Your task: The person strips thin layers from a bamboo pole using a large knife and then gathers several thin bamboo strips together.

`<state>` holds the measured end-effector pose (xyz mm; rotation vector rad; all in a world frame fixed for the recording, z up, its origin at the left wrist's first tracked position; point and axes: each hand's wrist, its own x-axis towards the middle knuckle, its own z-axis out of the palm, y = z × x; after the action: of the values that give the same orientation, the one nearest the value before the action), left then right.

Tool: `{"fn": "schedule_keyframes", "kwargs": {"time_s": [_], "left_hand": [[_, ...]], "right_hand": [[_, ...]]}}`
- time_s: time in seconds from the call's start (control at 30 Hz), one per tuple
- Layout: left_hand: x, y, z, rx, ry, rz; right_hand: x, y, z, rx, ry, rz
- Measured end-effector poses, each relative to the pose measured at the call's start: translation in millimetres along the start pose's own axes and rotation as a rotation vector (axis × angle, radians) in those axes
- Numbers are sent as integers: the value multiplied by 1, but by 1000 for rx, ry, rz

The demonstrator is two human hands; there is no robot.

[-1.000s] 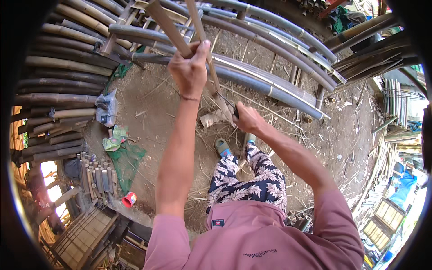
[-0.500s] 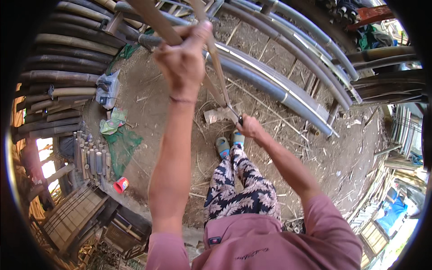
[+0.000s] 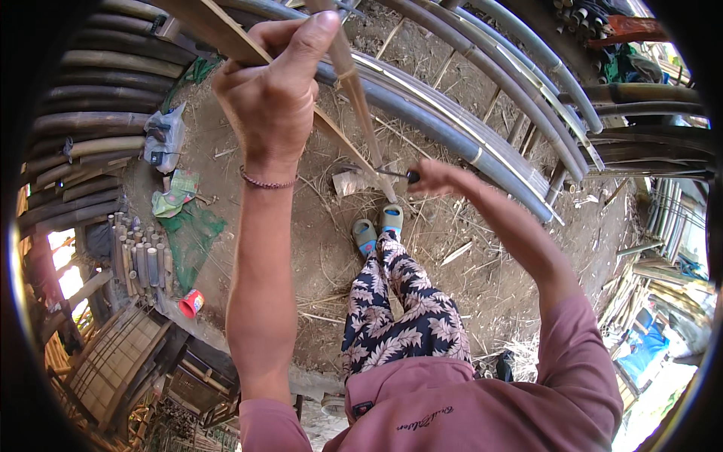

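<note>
My left hand is raised at the upper middle, closed around a flat split bamboo strip. Beside its thumb runs a second bamboo length, rounder and jointed. The two pieces slant down and come together near my feet, just above the sandals. At that meeting point a knife with a thin dark blade lies across the bamboo. Its dark handle end is in my right hand, whose fingers are closed and slightly blurred. The tops of both bamboo pieces run out of view.
Long bamboo poles rest on a rack ahead and to the right. More poles are stacked at the left. Short cut pieces, a red cup, a plastic bag and green netting lie on that side.
My left hand has moved up and left, and the two bamboo pieces stand wider apart. My right hand has shifted slightly right and up; more of the knife blade shows across the bamboo.
</note>
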<state>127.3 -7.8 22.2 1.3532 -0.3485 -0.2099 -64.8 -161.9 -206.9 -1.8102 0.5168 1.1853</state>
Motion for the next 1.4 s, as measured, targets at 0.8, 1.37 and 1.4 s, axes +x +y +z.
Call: {"fn": "schedule_keyframes", "kwargs": {"time_s": [0.8, 1.37, 1.4], "left_hand": [[-75, 33, -25, 101, 191, 6], [-71, 316, -171, 184, 320, 269], [-72, 325, -168, 178, 299, 288]], "right_hand": [[65, 95, 195, 169, 586, 182], [-211, 274, 226, 304, 735, 877], [-244, 294, 235, 194, 692, 829]]}}
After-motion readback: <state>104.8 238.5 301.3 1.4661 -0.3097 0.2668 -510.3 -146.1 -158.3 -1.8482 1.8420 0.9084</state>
